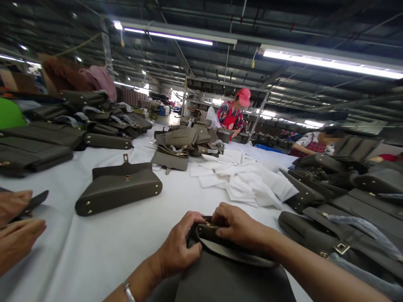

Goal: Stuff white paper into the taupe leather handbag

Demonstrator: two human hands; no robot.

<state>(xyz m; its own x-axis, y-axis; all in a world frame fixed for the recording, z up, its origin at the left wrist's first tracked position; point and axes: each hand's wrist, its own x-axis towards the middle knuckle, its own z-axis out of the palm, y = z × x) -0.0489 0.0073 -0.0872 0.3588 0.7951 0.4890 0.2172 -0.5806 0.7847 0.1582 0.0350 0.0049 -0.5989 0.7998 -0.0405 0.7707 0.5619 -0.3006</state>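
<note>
An olive-grey handbag (pixel 233 279) is right in front of me, its mouth showing a pale lining edge. My left hand (pixel 179 247) grips the bag's left upper edge, thumb on the outside and fingers curled over the rim. My right hand (pixel 242 226) reaches across the opening, its fingers bent and closed on the bag near a small piece of gold hardware (pixel 208 224). What those fingertips touch inside is partly hidden. Another handbag (pixel 121 188) lies on its side beyond my left hand, its base studs facing me and its flap clasp pointing up.
A co-worker's hands (pixel 20 230) hold a dark piece at the left edge. White sheets (pixel 242 176) lie spread across the white-covered table (pixel 103 251). Handbag piles stand at the back left (pixel 103 117), centre (pixel 192 140) and right (pixel 362 209). Two people work farther back.
</note>
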